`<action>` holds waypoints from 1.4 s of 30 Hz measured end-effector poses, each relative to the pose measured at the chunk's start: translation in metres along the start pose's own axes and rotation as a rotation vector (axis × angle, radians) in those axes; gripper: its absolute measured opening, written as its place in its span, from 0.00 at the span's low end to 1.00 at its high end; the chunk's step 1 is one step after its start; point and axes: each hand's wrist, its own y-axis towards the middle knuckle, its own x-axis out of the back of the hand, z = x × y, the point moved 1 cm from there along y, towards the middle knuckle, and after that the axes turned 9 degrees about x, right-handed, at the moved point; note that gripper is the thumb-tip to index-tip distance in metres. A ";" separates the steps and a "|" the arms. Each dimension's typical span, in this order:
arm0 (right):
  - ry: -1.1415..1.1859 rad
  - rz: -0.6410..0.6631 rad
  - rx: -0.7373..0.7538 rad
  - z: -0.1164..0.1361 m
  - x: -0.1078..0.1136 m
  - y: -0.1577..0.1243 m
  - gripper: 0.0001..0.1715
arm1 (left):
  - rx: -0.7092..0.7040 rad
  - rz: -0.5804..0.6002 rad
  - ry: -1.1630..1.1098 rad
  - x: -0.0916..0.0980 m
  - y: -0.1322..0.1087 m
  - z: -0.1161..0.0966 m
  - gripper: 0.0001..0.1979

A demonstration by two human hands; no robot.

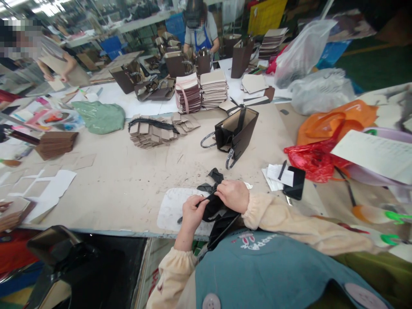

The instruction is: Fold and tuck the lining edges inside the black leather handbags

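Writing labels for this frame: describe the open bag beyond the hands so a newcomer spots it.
Start at the beige worktable and look just past the left hand and right hand. There sits a boxy, dark, open bag with two patterned loop handles. Unlike the similar bags crowded on the white surface farther back, it sits apart on beige.

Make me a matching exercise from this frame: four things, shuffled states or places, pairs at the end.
1. black material
2. phone
3. handbag
4. apron

A. blue-green, with pale buttons
B. open-topped, on the table beyond the hands
C. pinched by left hand and right hand
D. beside white papers

Pairs: 1-C, 2-D, 3-B, 4-A
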 end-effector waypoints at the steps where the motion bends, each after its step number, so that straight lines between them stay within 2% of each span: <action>1: 0.003 0.004 0.000 0.000 0.000 0.000 0.15 | -0.001 0.019 0.023 0.002 0.001 -0.002 0.07; 6: 0.010 0.022 0.009 0.001 0.000 0.003 0.15 | 0.003 0.124 0.179 0.009 0.008 -0.019 0.06; 11: -0.010 0.025 0.023 0.002 0.003 0.003 0.14 | -0.028 0.180 0.386 0.003 0.017 -0.035 0.07; 16: -0.065 0.032 0.054 -0.003 0.012 -0.005 0.12 | 0.004 0.118 0.362 -0.003 0.019 -0.031 0.08; 20: -0.106 -0.004 0.023 -0.008 0.015 -0.008 0.11 | 0.007 0.103 0.335 -0.004 0.020 -0.027 0.08; 42: -0.141 -0.075 0.020 -0.015 0.004 -0.004 0.10 | -0.017 0.103 0.278 -0.005 0.018 -0.027 0.08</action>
